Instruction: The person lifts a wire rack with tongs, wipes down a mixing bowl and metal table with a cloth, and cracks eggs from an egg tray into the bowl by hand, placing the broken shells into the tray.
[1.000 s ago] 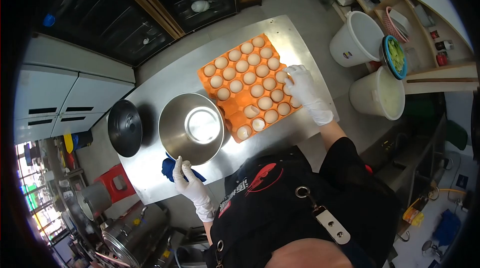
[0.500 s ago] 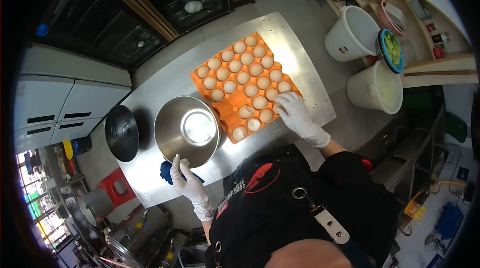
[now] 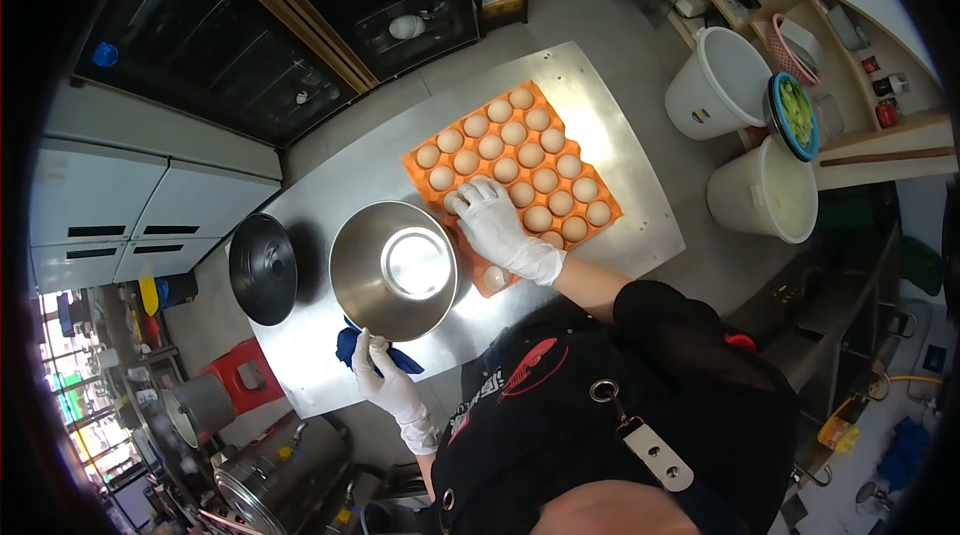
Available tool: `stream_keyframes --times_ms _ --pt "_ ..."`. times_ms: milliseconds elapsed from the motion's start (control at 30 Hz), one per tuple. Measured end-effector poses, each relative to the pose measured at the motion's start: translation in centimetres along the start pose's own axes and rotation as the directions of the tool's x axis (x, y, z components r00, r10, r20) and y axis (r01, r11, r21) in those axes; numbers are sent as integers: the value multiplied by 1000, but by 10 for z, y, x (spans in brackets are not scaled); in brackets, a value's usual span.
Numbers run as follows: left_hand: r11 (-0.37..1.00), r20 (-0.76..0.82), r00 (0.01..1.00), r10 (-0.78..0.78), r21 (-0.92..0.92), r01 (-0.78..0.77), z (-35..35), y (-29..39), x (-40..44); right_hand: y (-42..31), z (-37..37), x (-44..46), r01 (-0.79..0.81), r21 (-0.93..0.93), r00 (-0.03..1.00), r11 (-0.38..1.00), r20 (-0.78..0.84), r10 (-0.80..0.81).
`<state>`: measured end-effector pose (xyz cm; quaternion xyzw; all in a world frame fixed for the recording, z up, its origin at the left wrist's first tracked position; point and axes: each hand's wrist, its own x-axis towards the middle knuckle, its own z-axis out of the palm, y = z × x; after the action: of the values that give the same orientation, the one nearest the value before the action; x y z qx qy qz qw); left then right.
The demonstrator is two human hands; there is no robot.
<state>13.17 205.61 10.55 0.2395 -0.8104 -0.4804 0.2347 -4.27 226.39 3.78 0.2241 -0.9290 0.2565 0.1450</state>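
A steel bowl stands on the metal table, with its rim pinched between the gloved fingers and thumb of my left hand. To its right lies an orange egg tray holding several brown eggs. My right hand, also gloved, reaches over the tray's left part, its fingers curled round an egg at their tips. The palm hides the cups below it. At the tray's near corner sits an opened eggshell. A dark blue cloth is partly under the bowl.
A black round lid or pan rests at the left of the metal table. Beyond the right edge stand two white buckets, with a blue-rimmed basin of greens beside them. A red stool is at the lower left.
My right hand has moved left from the eggs on the tray's right side to an egg at the left. My left hand has stayed at the bowl's rim. The view has shifted slightly.
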Motion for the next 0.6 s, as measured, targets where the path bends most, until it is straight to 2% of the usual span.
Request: stream_keyframes --times_ms 233,367,467,533,600 --pt "998 30 1000 11 66 -13 4 -19 -3 7 10 -10 48 -136 999 990 28 -44" --pt "998 28 999 46 40 -47 11 -5 2 5 3 -7 22 -93 994 995 108 -12" --pt "999 28 999 31 -14 -31 12 -2 5 8 -11 -8 -44 -64 992 997 115 51" --pt "1000 19 1000 7 -17 -6 11 -1 6 20 -18 -8 -188 -214 981 959 -2 192" --pt "1000 22 1000 11 1 -11 10 -5 5 37 -26 -11 -227 -218 973 949 -5 232"
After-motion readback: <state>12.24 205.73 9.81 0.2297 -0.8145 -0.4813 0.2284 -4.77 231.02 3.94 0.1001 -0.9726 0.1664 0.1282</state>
